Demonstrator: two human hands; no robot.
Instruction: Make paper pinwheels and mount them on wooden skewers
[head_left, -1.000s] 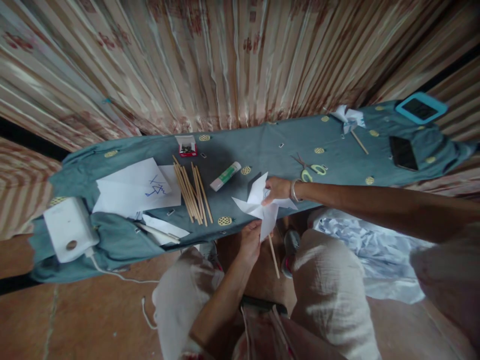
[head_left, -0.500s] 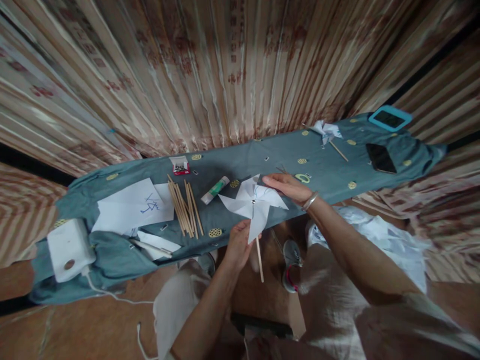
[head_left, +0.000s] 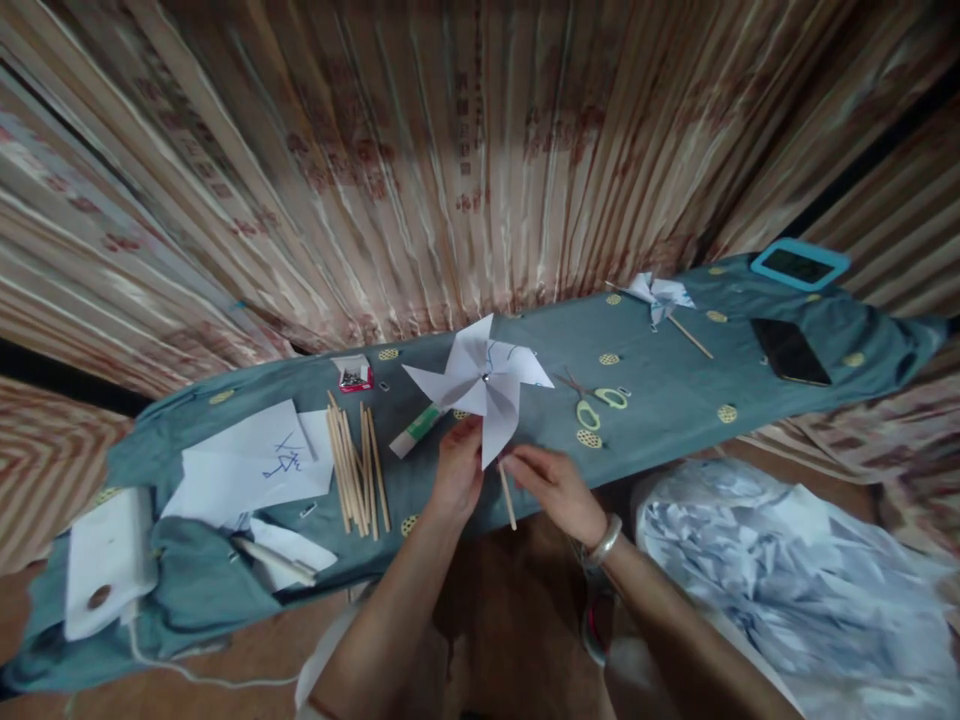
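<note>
A white paper pinwheel [head_left: 501, 402] with a shiny pin at its centre and a blue pen line on one blade is held up over the near edge of the table. My left hand [head_left: 457, 472] is closed around it just under the blades, its grip partly hidden by the paper. With fingers pinched together, my right hand [head_left: 556, 488] is at the upper part of the pinwheel's wooden stick [head_left: 508, 502], whose lower end sticks out below. Behind the left blade lies a glue stick [head_left: 416, 430]. Green-handled scissors [head_left: 589, 412] rest to the right.
Several wooden sticks [head_left: 347, 470], paper sheets [head_left: 240, 462], a red box of pins [head_left: 355, 376] and a white charger [head_left: 112, 562] occupy the left side. On the right are another pinwheel [head_left: 660, 294], a phone [head_left: 791, 350] and a blue-framed device [head_left: 799, 264]. A plastic bag [head_left: 795, 570] stands below.
My right hand has left the blade's edge and come down to the stick beside my left hand. The scissors are now uncovered. The view has shifted.
</note>
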